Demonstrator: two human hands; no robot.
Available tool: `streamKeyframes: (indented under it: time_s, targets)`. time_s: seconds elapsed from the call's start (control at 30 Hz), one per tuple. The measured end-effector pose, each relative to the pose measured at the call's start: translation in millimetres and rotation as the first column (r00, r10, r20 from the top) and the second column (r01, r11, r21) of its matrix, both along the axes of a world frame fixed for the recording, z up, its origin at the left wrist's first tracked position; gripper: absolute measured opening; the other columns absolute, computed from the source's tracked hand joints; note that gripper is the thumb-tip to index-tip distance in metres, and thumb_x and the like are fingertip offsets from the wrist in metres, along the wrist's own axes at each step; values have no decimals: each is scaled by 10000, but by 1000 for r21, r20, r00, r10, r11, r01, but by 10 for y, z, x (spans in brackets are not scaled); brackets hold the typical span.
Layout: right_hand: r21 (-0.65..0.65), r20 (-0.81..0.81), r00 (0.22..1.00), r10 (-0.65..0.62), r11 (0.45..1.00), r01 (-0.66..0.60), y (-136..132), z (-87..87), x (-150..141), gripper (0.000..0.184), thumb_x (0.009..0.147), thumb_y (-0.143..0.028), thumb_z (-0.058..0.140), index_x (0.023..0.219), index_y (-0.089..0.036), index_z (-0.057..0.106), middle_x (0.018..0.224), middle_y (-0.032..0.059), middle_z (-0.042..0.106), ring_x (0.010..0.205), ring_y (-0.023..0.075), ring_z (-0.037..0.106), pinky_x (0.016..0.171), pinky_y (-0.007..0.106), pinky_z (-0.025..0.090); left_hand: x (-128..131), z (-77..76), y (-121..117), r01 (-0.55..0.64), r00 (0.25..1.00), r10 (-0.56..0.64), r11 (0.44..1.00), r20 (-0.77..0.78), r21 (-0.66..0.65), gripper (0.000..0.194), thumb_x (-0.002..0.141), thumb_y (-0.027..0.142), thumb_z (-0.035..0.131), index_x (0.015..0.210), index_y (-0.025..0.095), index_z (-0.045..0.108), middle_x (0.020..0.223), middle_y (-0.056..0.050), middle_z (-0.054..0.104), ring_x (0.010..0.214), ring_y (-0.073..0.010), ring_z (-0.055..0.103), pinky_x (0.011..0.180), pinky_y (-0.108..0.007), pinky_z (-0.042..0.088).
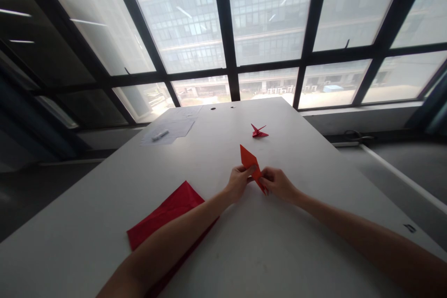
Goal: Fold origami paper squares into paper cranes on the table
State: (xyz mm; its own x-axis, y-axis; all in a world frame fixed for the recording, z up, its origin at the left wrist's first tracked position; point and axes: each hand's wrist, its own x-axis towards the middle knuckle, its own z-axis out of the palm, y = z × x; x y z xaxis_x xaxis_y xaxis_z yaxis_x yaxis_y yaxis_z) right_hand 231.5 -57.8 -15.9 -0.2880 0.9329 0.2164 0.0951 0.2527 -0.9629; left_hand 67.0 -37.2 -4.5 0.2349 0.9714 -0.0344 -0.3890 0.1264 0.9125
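My left hand [238, 183] and my right hand [274, 184] both pinch a folded red origami paper [249, 160], a kite-shaped piece standing up between them. Its lower tip sits near my right fingers. A finished red origami crane [259, 132] rests on the white table [223, 242] farther ahead, out of reach of my fingers. A stack of red paper sheets [166, 214] lies to the left, partly under my left forearm.
Printed papers [171, 128] with a white marker [160, 135] lie at the table's far left corner. Two small dark holes mark the far end. Large dark-framed windows stand behind the table, and floor lies beyond its edges.
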Motion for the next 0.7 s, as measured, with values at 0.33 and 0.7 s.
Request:
streamKeyframes:
  time_s: [0.33, 0.7]
  targets:
    - [-7, 10, 997, -75, 997, 75, 38, 11, 20, 162, 804, -306, 595, 747, -159, 630, 610, -12, 599, 520, 112, 490, 480, 227, 357, -13, 56, -12, -1, 1000, 1, 1000, -3, -4, 333, 699, 346, 813, 840, 59, 718, 868, -122, 703, 772, -192, 642, 815, -388, 538]
    - [46, 114, 991, -65, 997, 60, 19, 72, 57, 188, 795, -265, 554, 648, -165, 615, 560, -28, 569, 504, 105, 473, 478, 224, 331, 5, 91, 6, -159, 987, 159, 985, -10, -65, 350, 613, 362, 860, 743, 91, 680, 743, -56, 672, 682, -146, 608, 706, -294, 501]
